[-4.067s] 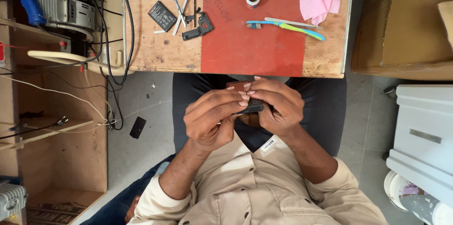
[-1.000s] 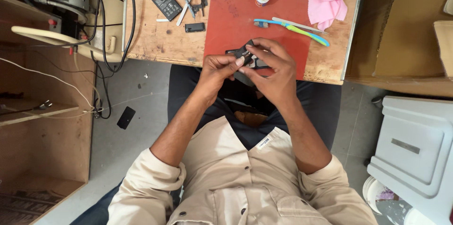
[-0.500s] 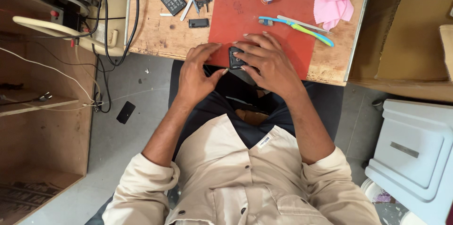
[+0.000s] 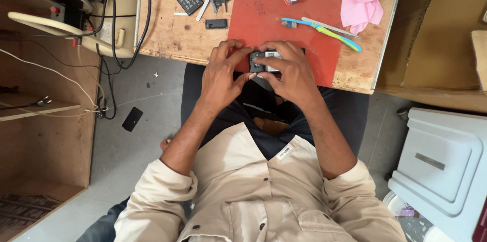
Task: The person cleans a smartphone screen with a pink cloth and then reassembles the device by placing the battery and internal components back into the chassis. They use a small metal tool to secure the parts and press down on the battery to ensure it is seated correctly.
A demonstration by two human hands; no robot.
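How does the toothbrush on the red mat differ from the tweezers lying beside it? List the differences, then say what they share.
The toothbrush is coloured plastic, blue and green; the tweezers are plain pale metal. The toothbrush ends in a bristled head at its left end; the tweezers have no head. The toothbrush looks thicker; the tweezers are slimmer. Both are long, lie flat and nearly parallel on the red mat, beyond both hands and untouched.

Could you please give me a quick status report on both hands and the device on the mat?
Left hand and right hand both pressing on small dark phone. Phone lies flat on red mat. Toothbrush nearby, clear of hands.
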